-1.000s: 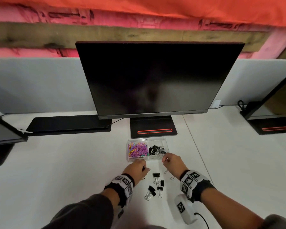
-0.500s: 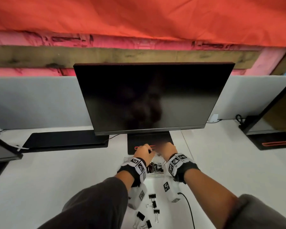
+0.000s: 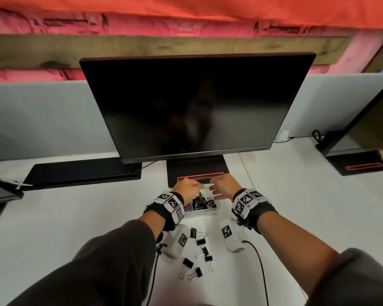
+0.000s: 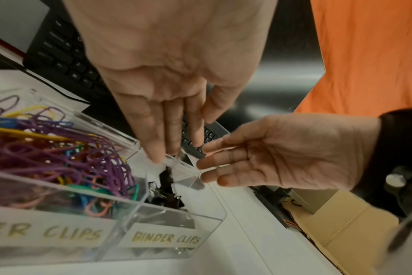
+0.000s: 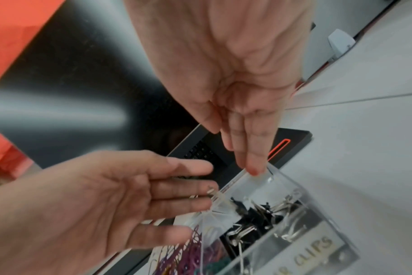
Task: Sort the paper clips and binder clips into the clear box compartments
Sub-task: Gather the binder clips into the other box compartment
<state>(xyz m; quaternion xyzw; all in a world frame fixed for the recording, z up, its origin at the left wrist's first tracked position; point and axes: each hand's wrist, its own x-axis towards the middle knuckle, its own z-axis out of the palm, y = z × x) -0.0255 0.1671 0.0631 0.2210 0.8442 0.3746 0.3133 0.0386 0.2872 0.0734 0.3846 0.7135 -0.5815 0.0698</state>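
Near the table's [image 3: 53,217] front edge, six loose binder clips [image 3: 200,242] are lying scattered between the two forearms, black bodies with silver wire handles, some tipped on their sides. Just beyond them the clear box [image 4: 172,214] is sitting in front of the monitor's stand [image 3: 195,171]. Its left compartment is holding a tangle of paper clips [image 4: 59,148], mostly purple with yellow, blue, green and pink among them; the right compartment, labelled "BINDER CLIPS" in gold lettering, is holding a heap of black binder clips [image 5: 259,210].

The head view is showing only the backs of both hands over the box's far side, with the paper clips almost hidden under the left wrist. The wrist views are showing the palms. The left hand [image 4: 167,74] is reaching down with its fingers [image 4: 153,141] straight and close together, tips at the box's far wall above the binder-clip compartment, gripping nothing. A dark blurred streak is showing just under those tips, too smeared to identify. The right hand [image 5: 226,70] is likewise reaching with fingers extended and empty, one fingertip [image 5: 254,169] touching the far rim at the right compartment's corner.
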